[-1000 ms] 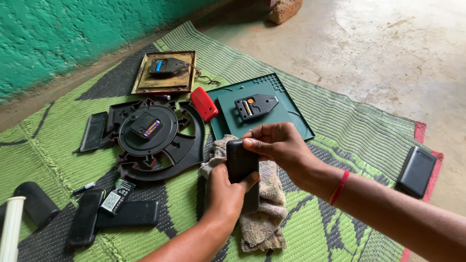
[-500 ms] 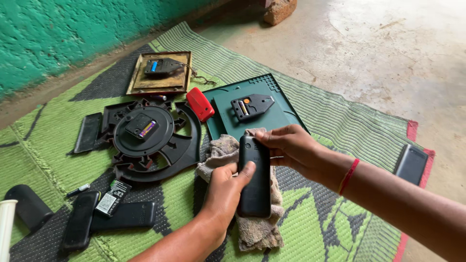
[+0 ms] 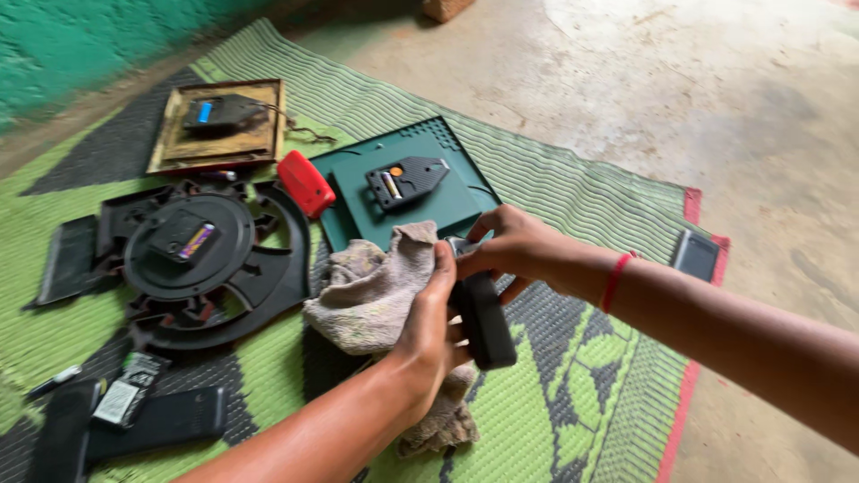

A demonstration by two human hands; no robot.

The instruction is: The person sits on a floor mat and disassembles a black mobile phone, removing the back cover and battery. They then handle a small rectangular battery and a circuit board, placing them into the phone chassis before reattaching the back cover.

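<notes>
1. A small rectangular packet (image 3: 123,400), black with a white label panel and a touch of green, lies at the lower left of the mat.
2. A dark, blank phone screen (image 3: 695,255) lies at the mat's right edge.

1. Soft, even daylight fills the scene; no glare.
2. The concrete floor (image 3: 716,80) at far right is brightest, slightly washed out.
3. Shadows are faint and diffuse, darkest under the cloth (image 3: 376,286).
4. Motion blur softens everything, most at the left edge.
</notes>
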